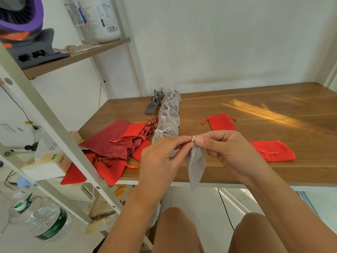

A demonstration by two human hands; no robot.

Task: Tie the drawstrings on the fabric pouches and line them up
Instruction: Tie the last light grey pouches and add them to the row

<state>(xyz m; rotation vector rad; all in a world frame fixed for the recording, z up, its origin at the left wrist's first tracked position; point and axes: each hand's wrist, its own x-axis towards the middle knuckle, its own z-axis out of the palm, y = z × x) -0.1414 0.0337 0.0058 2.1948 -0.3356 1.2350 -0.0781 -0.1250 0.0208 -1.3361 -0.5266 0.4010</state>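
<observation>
Pinching the drawstring of a grey pouch with left hand and right hand, beside the tied grey row, red pouches apparently untied.

A light grey velvet drawstring pouch hangs mouth-up, its neck gathered. The left hand and right hand pinch its white drawstring; the knot is mostly hidden, perhaps half-tied. From it toward twelve o'clock runs a row of matching grey pouches with white bows, overlapping. At eleven o'clock lie small dark grey pouches. At nine o'clock sits a heap of red and maroon pouches. One flat bright red pouch lies at one o'clock and another flat red pouch at three o'clock.
</observation>
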